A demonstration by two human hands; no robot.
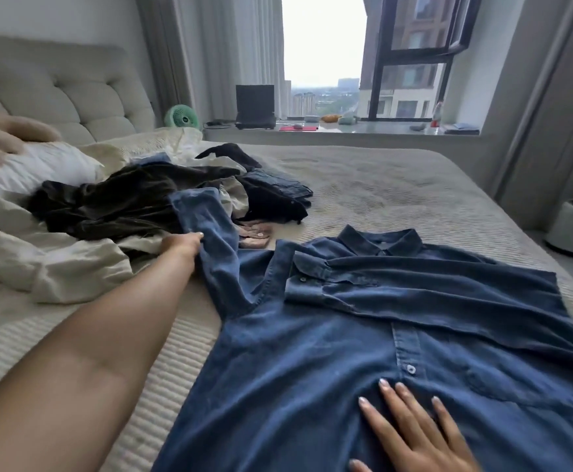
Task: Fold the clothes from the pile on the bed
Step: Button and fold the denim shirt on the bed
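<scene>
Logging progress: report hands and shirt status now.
Left hand grips the unfolded sleeve. Right hand flat on denim shirt. Other sleeve folded across. Nothing obstructing.

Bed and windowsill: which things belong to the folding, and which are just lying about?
Folding: blue denim shirt, its sleeve gripped by the left hand, right hand pressing flat, clothes pile.
Lying about: green fan, laptop, pillow.

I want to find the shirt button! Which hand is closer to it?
Right. The right hand lies flat just below the button; the left hand grips the sleeve far off.
</scene>
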